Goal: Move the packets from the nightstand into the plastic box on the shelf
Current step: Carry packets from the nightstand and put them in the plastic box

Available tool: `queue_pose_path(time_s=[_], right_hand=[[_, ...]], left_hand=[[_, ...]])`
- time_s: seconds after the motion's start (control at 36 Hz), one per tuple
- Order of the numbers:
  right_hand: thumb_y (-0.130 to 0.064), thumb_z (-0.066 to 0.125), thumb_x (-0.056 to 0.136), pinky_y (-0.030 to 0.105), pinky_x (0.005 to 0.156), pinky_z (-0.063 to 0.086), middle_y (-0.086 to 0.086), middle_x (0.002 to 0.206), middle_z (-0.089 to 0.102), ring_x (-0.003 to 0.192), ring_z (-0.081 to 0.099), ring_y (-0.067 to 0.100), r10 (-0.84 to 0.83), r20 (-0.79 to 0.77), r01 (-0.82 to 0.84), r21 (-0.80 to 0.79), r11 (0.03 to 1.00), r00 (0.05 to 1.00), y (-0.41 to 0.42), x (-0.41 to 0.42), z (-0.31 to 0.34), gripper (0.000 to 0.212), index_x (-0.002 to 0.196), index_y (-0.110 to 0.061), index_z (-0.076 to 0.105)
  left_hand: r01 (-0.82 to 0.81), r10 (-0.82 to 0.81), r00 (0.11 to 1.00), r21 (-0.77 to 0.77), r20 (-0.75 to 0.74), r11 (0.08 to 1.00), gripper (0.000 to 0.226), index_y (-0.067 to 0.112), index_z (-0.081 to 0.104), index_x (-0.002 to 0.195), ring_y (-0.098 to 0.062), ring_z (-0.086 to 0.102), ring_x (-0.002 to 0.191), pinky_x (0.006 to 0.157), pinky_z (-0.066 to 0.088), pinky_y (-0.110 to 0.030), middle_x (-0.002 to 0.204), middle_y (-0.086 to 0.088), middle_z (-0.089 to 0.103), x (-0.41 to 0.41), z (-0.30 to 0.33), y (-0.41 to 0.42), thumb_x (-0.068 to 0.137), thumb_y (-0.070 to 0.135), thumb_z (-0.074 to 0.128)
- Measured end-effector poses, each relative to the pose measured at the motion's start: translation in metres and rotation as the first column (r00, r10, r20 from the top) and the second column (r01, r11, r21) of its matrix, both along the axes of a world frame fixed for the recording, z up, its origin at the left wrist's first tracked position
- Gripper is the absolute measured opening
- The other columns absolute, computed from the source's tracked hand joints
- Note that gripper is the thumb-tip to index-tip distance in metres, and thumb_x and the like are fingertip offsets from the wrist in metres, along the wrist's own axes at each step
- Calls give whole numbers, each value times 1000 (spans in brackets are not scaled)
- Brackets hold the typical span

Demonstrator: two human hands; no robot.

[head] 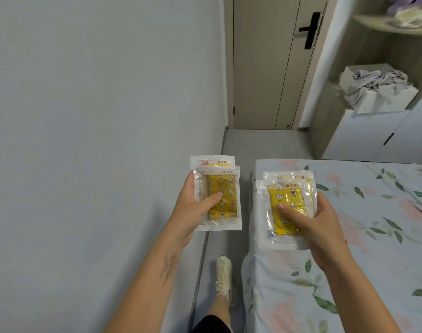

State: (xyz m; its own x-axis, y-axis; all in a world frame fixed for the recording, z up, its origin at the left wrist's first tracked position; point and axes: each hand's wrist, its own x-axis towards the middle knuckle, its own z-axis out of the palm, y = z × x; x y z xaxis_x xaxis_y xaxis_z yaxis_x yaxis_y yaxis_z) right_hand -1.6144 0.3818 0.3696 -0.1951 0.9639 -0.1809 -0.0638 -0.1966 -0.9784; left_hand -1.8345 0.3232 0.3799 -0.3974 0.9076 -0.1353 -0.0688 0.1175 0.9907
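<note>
Two small stacks of packets are in the air, one in each hand, with the person standing in the gap between the wall and the bed (349, 272).

On the left side, the left hand (193, 207) holds a pair of overlapped packets (218, 195) from their left edge, thumb (213, 198) pressed across the yellow printed pouch in front and the other fingers hidden behind. The right hand (318, 224) holds a second pair of packets (286, 207) above the near left corner of the bed, thumb (289, 213) flat on the front pouch, fingers curled round the right edge.

These look light and soft: clear crinkly film round a padded yellow insert, with wide flat sealed borders. Such film is probably slick, so stacked packets could slide over one another; a pinch across the padded middle, as both hands have now, should hold better than one on the thin border alone. Nothing here seems fragile.

Further right, past the door (265, 68), stands the shelf (363, 68) with a white box (385, 102) full of crumpled cloth; whether this is the plastic box I cannot tell.
</note>
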Motion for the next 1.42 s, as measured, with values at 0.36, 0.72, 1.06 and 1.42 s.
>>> queue_pose_path(time_s=[0.36, 0.72, 1.06, 1.42], right_hand=[[-19, 80, 66, 28, 64, 58, -5, 91, 72, 79, 71, 16, -53, 57, 51, 28, 998, 997, 188, -83, 6, 38, 96, -31, 58], [-26, 80, 57, 34, 69, 59, 1, 96, 72, 84, 71, 22, -113, 34, 112, 26, 993, 993, 307, -120, 15, 51, 104, -25, 60], [-15, 79, 67, 28, 64, 60, -1, 94, 72, 81, 72, 17, -156, 2, 156, 45, 987, 988, 419, -149, 16, 43, 104, -25, 60], [-20, 81, 62, 30, 69, 59, 1, 95, 73, 83, 71, 17, -218, -35, 221, 104, 970, 975, 656, -198, 15, 46, 104, -22, 61]], left_hand=[[7, -8, 999, 18, 45, 1000, 44, 35, 54, 114, -9, 67, 99, 74, 57, -26, 106, 8, 69, -88, -4, 196, 84, 5, 67], [41, -42, 998, 35, 47, 999, 45, 33, 55, 113, -12, 68, 99, 75, 57, -28, 105, 6, 70, -136, 8, 324, 84, 1, 67], [104, -106, 993, 35, 43, 994, 47, 32, 54, 119, -11, 68, 100, 74, 57, -27, 108, 7, 70, -167, 1, 438, 84, 4, 68], [186, -186, 982, 27, 15, 982, 48, 32, 53, 120, -10, 67, 100, 72, 57, -24, 110, 6, 68, -207, 6, 696, 83, 4, 69]])
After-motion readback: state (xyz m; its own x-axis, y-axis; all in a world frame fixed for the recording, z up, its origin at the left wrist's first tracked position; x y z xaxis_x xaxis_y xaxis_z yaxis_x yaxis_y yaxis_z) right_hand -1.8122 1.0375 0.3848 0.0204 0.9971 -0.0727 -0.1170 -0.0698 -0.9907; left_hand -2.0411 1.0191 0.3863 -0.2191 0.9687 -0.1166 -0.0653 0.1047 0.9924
